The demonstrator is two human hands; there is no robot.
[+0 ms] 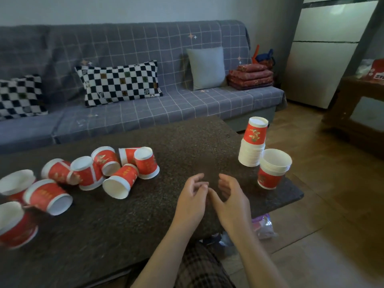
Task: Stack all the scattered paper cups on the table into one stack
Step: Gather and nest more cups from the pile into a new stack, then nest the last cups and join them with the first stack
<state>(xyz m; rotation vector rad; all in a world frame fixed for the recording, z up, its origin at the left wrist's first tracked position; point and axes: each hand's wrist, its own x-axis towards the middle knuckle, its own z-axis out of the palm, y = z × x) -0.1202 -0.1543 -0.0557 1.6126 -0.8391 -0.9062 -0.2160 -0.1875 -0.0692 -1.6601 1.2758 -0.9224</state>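
Head view. My left hand (192,197) and my right hand (230,196) hover side by side over the bare middle of the table (187,142), in the lower centre of the frame. Both are empty, fingers loosely curled and slightly spread, thumbs nearly touching each other; neither grips a cup.

The scattered cups (116,171) lie at the left of the frame, most tipped on their sides, several touching one another, a few at the far left edge partly cut off and blurred. At the right of the frame stand two stacks: an inverted stack (252,145), mouths down, and just beside it, nearer the table edge, an upright stack (273,169), mouth up.

Judgement on the step in hand: reach left for the nearest loose cup (120,181), the one with its mouth facing me.

- Grasp it by the wall, lightly, to avoid crushing the rim.
- Turn it to match the chosen stack's orientation before nesting.
- Steady the stack with the other hand; the upright stack sits close to the table edge and could be knocked off.
- The two stacks must eventually be merged into one.
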